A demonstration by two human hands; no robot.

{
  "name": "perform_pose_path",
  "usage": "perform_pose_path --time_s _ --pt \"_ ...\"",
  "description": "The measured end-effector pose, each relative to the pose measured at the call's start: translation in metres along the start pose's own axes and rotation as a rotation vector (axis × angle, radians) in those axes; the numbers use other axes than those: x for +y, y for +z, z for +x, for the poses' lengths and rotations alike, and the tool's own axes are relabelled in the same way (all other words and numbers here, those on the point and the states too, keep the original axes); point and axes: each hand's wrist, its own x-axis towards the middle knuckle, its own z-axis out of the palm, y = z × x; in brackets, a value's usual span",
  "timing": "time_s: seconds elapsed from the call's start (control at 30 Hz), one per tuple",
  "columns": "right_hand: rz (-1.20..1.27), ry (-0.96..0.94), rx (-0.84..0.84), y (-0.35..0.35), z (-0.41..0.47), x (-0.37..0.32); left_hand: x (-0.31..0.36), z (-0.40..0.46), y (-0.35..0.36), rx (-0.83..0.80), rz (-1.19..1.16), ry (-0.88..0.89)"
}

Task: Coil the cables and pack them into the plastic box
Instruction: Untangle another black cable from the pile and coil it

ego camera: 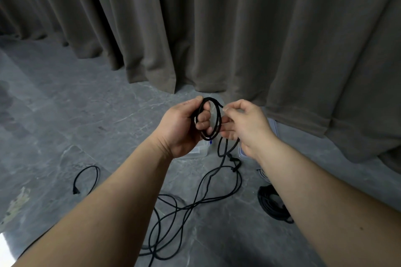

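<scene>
My left hand (pixel 184 125) grips a small coil of black cable (pixel 216 119), its fingers curled through the loops. My right hand (pixel 243 123) pinches the same cable at the coil's right side. From the coil the cable hangs down to a loose tangle (pixel 184 208) on the floor. The clear plastic box (pixel 200 150) stands on the floor right under my left hand and is mostly hidden by it. A finished black coil (pixel 271 204) lies on the floor beneath my right forearm.
Another black cable end (pixel 86 178) with a plug lies on the grey stone floor (pixel 86 115) at the left. A heavy brown curtain (pixel 238 28) hangs across the back and right. A pale object (pixel 271 123) shows behind my right hand.
</scene>
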Motion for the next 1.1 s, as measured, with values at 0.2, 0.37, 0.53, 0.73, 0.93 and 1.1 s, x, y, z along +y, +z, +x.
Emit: perform_pose_path --time_s 0.2,0.37,0.53,0.73,0.93,1.1 --pt "-0.59 -0.567 0.025 -0.008 -0.002 0.002 -0.001 0.003 0.001 0.061 -0.065 0.018" --pt "-0.73 -0.511 -0.326 -0.004 -0.014 -0.004 0.0 0.002 0.0 0.056 -0.141 -0.006" --pt "-0.706 -0.433 -0.368 -0.004 -0.013 -0.005 -0.001 -0.002 0.0 0.014 -0.218 -0.076" --pt "-0.526 -0.372 -0.356 -0.009 -0.01 -0.001 0.003 -0.005 -0.002 -0.029 -0.089 -0.04" --pt "-0.408 -0.351 -0.388 -0.015 -0.002 0.005 0.007 -0.006 -0.006 -0.104 -0.037 -0.03" --pt "-0.375 -0.294 -0.471 -0.022 0.0 0.001 0.008 -0.005 -0.019 -0.121 0.143 -0.043"
